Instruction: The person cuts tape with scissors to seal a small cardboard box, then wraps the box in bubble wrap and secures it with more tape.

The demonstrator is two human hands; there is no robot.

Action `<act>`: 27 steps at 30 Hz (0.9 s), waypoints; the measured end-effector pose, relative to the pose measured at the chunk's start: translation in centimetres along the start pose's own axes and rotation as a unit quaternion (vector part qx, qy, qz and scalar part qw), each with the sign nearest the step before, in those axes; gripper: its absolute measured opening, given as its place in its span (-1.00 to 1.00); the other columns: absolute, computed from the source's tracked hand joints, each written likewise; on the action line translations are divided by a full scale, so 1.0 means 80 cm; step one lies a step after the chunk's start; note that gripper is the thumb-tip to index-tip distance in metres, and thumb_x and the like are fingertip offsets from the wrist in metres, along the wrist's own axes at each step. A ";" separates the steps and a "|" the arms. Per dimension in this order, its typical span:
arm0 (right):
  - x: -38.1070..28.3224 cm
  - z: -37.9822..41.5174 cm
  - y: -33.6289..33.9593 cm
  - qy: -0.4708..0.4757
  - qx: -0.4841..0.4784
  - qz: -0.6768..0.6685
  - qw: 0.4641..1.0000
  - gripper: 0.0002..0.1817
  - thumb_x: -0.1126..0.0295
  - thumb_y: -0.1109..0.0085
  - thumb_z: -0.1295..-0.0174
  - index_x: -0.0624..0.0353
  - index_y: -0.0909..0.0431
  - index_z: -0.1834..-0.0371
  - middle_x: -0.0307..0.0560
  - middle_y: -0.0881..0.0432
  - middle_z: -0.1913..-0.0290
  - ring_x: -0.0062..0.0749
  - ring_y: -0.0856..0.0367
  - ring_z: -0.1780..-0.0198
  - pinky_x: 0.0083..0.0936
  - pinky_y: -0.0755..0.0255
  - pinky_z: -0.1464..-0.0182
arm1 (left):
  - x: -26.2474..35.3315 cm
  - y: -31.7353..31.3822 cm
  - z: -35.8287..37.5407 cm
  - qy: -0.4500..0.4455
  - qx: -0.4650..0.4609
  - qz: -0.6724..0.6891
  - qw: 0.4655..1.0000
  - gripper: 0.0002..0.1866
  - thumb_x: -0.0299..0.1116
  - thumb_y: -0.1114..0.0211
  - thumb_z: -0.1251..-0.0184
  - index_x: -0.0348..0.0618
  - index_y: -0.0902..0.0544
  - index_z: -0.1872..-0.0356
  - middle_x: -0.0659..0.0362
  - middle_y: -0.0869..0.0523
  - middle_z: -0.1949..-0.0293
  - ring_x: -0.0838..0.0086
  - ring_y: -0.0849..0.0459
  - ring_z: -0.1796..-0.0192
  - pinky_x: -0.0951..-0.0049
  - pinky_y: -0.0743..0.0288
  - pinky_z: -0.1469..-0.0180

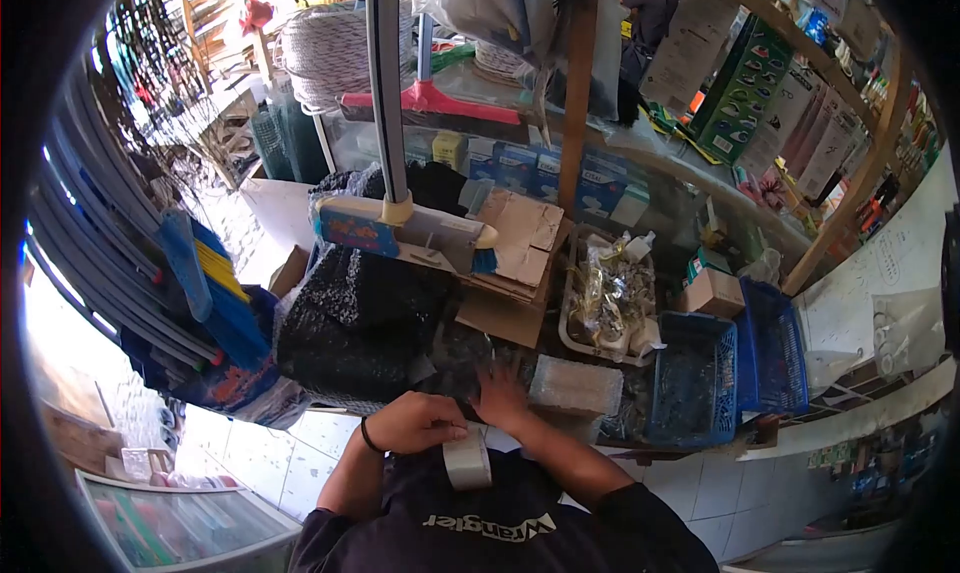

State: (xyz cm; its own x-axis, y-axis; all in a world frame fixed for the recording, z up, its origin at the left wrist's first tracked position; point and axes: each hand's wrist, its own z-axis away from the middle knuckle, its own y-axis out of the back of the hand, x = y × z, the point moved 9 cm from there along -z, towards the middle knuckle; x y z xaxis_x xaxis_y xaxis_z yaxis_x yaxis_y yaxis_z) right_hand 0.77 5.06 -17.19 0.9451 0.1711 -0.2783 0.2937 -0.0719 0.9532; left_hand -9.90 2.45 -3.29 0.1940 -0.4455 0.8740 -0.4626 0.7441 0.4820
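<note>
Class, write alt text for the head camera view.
A person's left hand curls at a wide, pale tape roll while the right hand spreads over a dark surface, beside a rectangular plastic-wrapped parcel. Beyond are a white tray and blue plastic basket.

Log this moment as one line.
left hand: curled at tape roll | right hand: fingers spread, over dark surface | wrapped package: near right hand

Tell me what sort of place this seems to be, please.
Probably a small hardware shop's packing counter: rope coil, grey pipes, and a tape roll near black goods in bubble wrap.
</note>
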 end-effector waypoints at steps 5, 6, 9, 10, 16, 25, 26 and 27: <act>0.020 0.022 -0.080 -0.077 -0.141 0.002 0.987 -0.50 0.25 -0.26 -0.03 0.18 -0.46 -0.06 0.19 -0.33 -0.13 0.11 -0.47 -0.04 -0.08 -0.43 -0.02 | -0.006 0.014 -0.009 -0.006 -0.014 -0.003 1.000 -0.88 -0.37 -0.28 -0.24 -0.22 -0.65 0.34 0.09 -0.66 0.37 0.24 -0.67 0.32 0.36 -0.52 0.27; 0.021 0.021 -0.076 -0.069 -0.128 -0.006 0.989 -0.50 0.26 -0.26 -0.01 0.18 -0.46 -0.05 0.18 -0.33 -0.11 0.11 -0.47 -0.02 -0.08 -0.43 -0.01 | -0.009 0.016 -0.010 -0.003 -0.010 -0.003 1.000 -0.88 -0.37 -0.28 -0.24 -0.22 -0.65 0.34 0.09 -0.66 0.37 0.24 -0.67 0.32 0.36 -0.52 0.27; 0.026 0.022 -0.067 -0.056 -0.094 -0.032 0.993 -0.50 0.27 -0.28 0.03 0.20 -0.46 -0.01 0.16 -0.34 -0.06 0.12 -0.47 0.01 -0.08 -0.42 0.01 | -0.013 0.019 -0.006 0.002 0.008 -0.013 1.000 -0.89 -0.38 -0.28 -0.24 -0.22 -0.66 0.34 0.09 -0.66 0.36 0.25 -0.67 0.32 0.36 -0.53 0.27; 0.027 0.023 -0.065 -0.059 -0.085 -0.038 0.994 -0.49 0.27 -0.30 0.04 0.21 -0.45 -0.01 0.15 -0.34 -0.05 0.12 -0.47 0.01 -0.08 -0.41 0.02 | -0.015 0.020 -0.005 0.004 0.014 -0.017 1.000 -0.89 -0.39 -0.28 -0.23 -0.21 -0.66 0.34 0.09 -0.66 0.36 0.25 -0.67 0.31 0.36 -0.53 0.27; 0.020 0.026 -0.042 -0.079 -0.110 -0.039 0.990 -0.45 0.23 -0.36 0.13 0.22 -0.50 0.02 0.15 -0.30 -0.12 0.07 -0.44 -0.05 -0.09 -0.40 -0.02 | -0.034 0.018 -0.001 0.048 0.014 -0.001 0.999 -0.91 -0.42 -0.28 -0.20 -0.22 -0.66 0.34 0.09 -0.67 0.35 0.25 -0.67 0.28 0.35 -0.53 0.25; 0.033 0.039 -0.033 -0.122 -0.248 -0.229 0.934 -0.66 0.25 -0.23 -0.02 0.17 -0.55 0.15 0.16 -0.33 -0.07 0.01 -0.38 -0.13 -0.27 -0.35 -0.14 | -0.022 0.022 -0.017 0.036 0.074 -0.006 0.997 -0.89 -0.43 -0.19 -0.21 -0.20 -0.65 0.32 0.09 -0.66 0.33 0.17 -0.64 0.26 0.31 -0.51 0.22; 0.042 0.049 -0.039 -0.112 -0.249 -0.260 0.926 -0.70 0.29 -0.19 -0.05 0.15 -0.53 0.14 0.14 -0.32 -0.09 -0.02 -0.37 -0.14 -0.30 -0.33 -0.16 | -0.020 0.021 -0.020 0.031 0.076 -0.005 0.997 -0.88 -0.43 -0.18 -0.21 -0.20 -0.65 0.32 0.08 -0.66 0.33 0.17 -0.64 0.26 0.32 -0.51 0.22; 0.045 0.061 -0.037 -0.100 -0.260 -0.299 0.913 -0.71 0.30 -0.18 -0.08 0.16 -0.53 0.13 0.14 -0.35 -0.07 -0.02 -0.38 -0.14 -0.29 -0.32 -0.17 | -0.018 0.018 -0.024 0.026 0.076 -0.003 0.997 -0.88 -0.43 -0.18 -0.22 -0.21 -0.65 0.32 0.08 -0.66 0.33 0.16 -0.64 0.26 0.32 -0.51 0.22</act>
State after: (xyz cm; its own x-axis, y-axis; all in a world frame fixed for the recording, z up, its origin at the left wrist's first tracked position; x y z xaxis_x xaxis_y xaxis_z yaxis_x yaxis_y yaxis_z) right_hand 4.03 1.09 -21.58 0.6605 -0.1597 -0.7336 0.7071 0.4609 0.5363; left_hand -9.18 5.12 -3.70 0.2390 -0.4206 0.8752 -0.5868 0.6556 0.4753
